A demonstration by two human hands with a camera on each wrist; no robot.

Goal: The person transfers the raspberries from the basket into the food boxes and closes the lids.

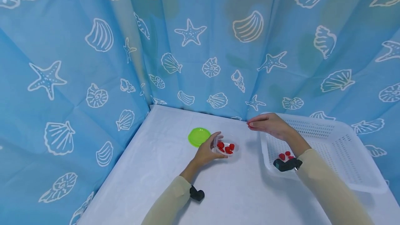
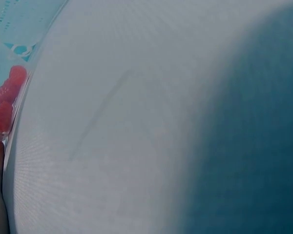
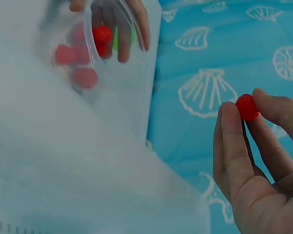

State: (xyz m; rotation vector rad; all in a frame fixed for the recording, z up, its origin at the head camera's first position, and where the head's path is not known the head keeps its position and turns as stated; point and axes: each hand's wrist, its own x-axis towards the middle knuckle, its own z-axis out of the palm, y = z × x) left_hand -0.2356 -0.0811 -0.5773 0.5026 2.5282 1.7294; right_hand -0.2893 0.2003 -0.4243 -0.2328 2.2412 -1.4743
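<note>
My left hand (image 1: pixel 206 151) grips a clear round plastic tub (image 3: pixel 95 36) from its left side, thumb and fingers around its wall. Several red raspberries (image 1: pixel 227 149) lie inside. Only part of the tub's contents and a bit of the hand show in the left wrist view. My right hand (image 1: pixel 274 125) is raised at the near-left corner of a white basket (image 1: pixel 340 164), pinching one raspberry (image 3: pixel 247 107) between thumb and fingertips. More raspberries (image 1: pixel 282 156) lie in the basket, partly hidden by the right wrist's camera.
A bright green round lid (image 1: pixel 199 137) lies flat on the white-covered table (image 1: pixel 150 176), left of the tub. The perforated basket takes up the table's right side. Blue curtains (image 1: pixel 200 58) with shell prints hang along the back and left.
</note>
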